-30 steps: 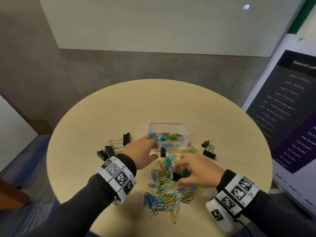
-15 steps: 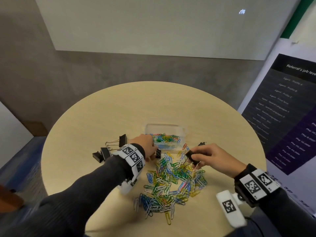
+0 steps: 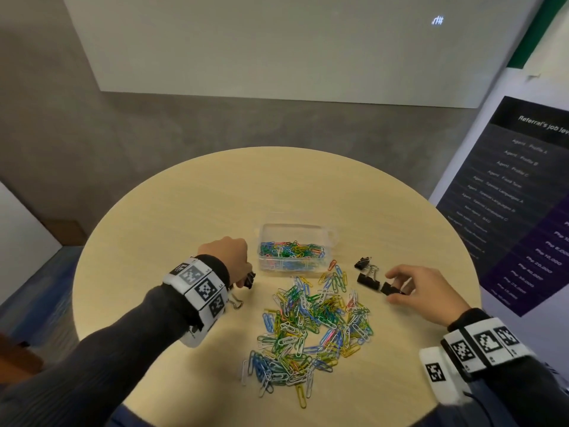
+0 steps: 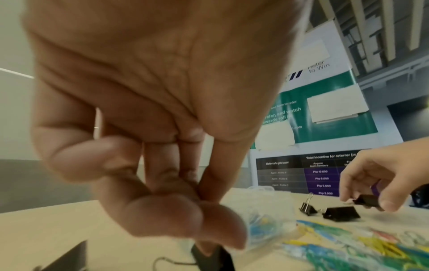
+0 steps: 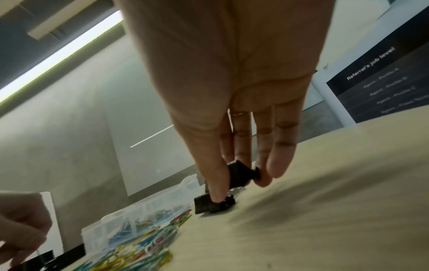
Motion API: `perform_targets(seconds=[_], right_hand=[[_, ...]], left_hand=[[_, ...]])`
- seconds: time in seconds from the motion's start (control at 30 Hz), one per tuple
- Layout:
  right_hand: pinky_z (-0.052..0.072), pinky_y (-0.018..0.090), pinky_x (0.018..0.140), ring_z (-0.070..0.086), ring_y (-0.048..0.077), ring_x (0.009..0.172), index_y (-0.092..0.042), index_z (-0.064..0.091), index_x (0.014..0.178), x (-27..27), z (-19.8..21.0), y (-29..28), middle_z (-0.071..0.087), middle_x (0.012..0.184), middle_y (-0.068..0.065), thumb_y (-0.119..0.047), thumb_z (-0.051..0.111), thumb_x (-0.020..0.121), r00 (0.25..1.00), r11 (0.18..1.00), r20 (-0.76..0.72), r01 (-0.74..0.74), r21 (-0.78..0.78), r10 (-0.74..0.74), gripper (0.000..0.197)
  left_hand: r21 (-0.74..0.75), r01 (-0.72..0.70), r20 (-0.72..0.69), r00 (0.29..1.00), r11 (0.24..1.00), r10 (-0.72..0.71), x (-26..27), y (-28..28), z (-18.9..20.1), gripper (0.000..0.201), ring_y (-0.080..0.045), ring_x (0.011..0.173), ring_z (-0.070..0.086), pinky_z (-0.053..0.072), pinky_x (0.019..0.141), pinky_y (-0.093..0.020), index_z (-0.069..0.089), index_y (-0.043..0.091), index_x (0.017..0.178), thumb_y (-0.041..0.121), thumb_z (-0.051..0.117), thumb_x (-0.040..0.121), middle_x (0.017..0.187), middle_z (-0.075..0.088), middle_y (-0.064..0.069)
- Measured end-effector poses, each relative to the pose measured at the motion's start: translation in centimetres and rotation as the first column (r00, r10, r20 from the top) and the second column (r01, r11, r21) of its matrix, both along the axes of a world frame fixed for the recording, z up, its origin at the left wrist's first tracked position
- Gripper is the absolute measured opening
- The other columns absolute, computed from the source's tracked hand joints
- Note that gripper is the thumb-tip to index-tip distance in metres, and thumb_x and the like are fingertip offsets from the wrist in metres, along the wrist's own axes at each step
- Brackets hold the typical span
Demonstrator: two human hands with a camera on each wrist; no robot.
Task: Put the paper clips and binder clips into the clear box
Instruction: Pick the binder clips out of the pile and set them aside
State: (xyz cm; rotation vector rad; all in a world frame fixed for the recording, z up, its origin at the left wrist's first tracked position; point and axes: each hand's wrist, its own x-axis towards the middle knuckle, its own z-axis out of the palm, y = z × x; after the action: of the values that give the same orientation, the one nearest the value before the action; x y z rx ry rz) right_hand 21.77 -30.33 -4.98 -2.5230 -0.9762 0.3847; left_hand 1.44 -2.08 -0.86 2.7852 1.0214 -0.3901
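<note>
- Head view shows a round, pale wood counter (image 3: 191, 211) filling the lower middle of the frame, with the clear box (image 3: 297, 234) standing near its centre.
- The clear box is a shallow transparent rectangle, lid off, with a layer of mixed blue, green, yellow and red paper clips inside.
- A loose heap of paper clips (image 3: 311, 328) lies on the counter just below the box in the frame, spreading toward the lower centre; the colours are blue, green, yellow, white and a few red.
- The right hand (image 3: 428, 295), at the right of the frame, pinches a small black binder clip (image 3: 389, 288) between thumb and curled fingers (image 5: 278, 165), low over the counter.
- Just left of that clip, two more black binder clips (image 3: 368, 280) lie on the counter, one with its silver wire handles raised.
- The left hand (image 3: 229, 260), left of the box, has its fingers (image 4: 162, 210) curled down and pressed together over a black binder clip at left (image 3: 248, 280); whether they grip the clip or only touch it cannot be told.
- A silver wire handle (image 3: 236, 303) shows on the counter just below the left wrist.
- Both wrists wear white bands (image 3: 198, 291) printed with black square markers.
- A dark poster (image 3: 523, 192) with rows of text stands at the right edge of the frame.
</note>
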Motion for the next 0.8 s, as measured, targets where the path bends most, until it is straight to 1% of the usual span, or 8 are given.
perform_targets(seconds=[0.23,0.33,0.43,0.5,0.6,0.67,0.7,0.8], right_hand=[[0.050,0.030,0.082,0.058,0.015,0.086,-0.027,0.060,0.103,-0.4,0.7,0.9,0.066,0.086,-0.011,-0.010,0.076,0.072,0.999,0.988,-0.014,-0.042,-0.150,0.040,0.039],[0.049,0.031,0.086,0.058,0.014,0.096,-0.024,0.061,0.112,-0.8,1.4,1.9,0.065,0.101,-0.008,-0.017,0.075,0.075,0.996,0.980,0.071,-0.042,-0.196,0.057,0.040],[0.044,0.031,0.091,0.056,0.018,0.108,-0.020,0.060,0.120,-2.1,2.8,4.0,0.062,0.118,0.000,-0.026,0.065,0.085,0.968,0.987,0.219,-0.098,-0.128,0.124,0.036],[0.041,0.030,0.097,0.055,0.018,0.114,-0.016,0.056,0.127,-3.4,3.3,5.7,0.059,0.128,0.003,-0.027,0.057,0.091,0.960,0.976,0.176,-0.208,-0.069,0.217,0.038],[0.041,0.031,0.101,0.052,0.023,0.122,-0.009,0.048,0.135,-4.6,2.8,8.0,0.054,0.136,0.008,-0.027,0.049,0.096,0.954,0.937,-0.004,-0.294,-0.190,0.299,0.043],[0.043,0.029,0.092,0.053,0.027,0.118,-0.003,0.043,0.135,-4.4,2.1,9.3,0.051,0.136,0.016,-0.025,0.044,0.097,0.952,0.896,-0.067,-0.305,-0.321,0.300,0.044],[0.042,0.029,0.093,0.050,0.029,0.121,-0.001,0.037,0.138,-4.3,1.8,9.8,0.044,0.141,0.019,-0.024,0.042,0.097,0.950,0.879,-0.083,-0.309,-0.363,0.300,0.047],[0.030,0.034,0.112,0.031,0.030,0.140,0.000,0.018,0.147,-4.0,1.4,10.8,0.015,0.157,0.018,-0.031,0.039,0.098,0.944,0.833,-0.111,-0.326,-0.446,0.310,0.062]], left_hand=[[0.005,0.002,-0.134,0.991,1.000,-0.001,-0.5,1.1,-1.1,0.028,-0.026,0.098,0.064,0.051,0.080,-0.033,0.063,0.013,0.110,0.031,0.050,0.093,0.110,0.066,-0.007],[0.056,-0.001,-0.163,0.987,0.998,0.010,-0.7,1.1,-1.1,0.031,-0.025,0.102,0.062,0.050,0.083,-0.033,0.059,0.013,0.116,0.033,0.049,0.094,0.113,0.063,-0.006],[0.170,0.045,-0.103,0.994,0.984,-0.028,-0.7,0.0,-0.8,0.036,-0.024,0.110,0.055,0.047,0.087,-0.035,0.056,0.014,0.120,0.039,0.048,0.095,0.120,0.057,-0.005],[0.198,0.152,0.023,0.987,0.968,-0.160,-0.3,-1.5,-0.8,0.037,-0.022,0.115,0.050,0.045,0.093,-0.036,0.053,0.016,0.125,0.037,0.046,0.096,0.125,0.052,-0.004],[-0.032,0.412,0.151,0.903,0.910,-0.404,0.2,-4.0,-1.3,0.039,-0.021,0.127,0.044,0.038,0.108,-0.040,0.047,0.019,0.133,0.033,0.046,0.097,0.141,0.042,-0.002],[-0.202,0.488,0.112,0.873,0.849,-0.474,0.4,-5.4,-1.7,0.050,-0.022,0.139,0.031,0.027,0.116,-0.038,0.035,0.014,0.144,0.034,0.044,0.098,0.153,0.028,-0.004],[-0.233,0.494,0.075,0.868,0.837,-0.491,0.6,-5.8,-2.1,0.057,-0.022,0.144,0.022,0.020,0.119,-0.035,0.026,0.012,0.148,0.035,0.042,0.099,0.158,0.019,-0.004],[-0.264,0.495,0.007,0.859,0.828,-0.512,1.4,-6.0,-3.3,0.069,-0.020,0.149,0.002,0.007,0.121,-0.033,0.006,0.011,0.152,0.042,0.037,0.099,0.161,-0.003,-0.005]])
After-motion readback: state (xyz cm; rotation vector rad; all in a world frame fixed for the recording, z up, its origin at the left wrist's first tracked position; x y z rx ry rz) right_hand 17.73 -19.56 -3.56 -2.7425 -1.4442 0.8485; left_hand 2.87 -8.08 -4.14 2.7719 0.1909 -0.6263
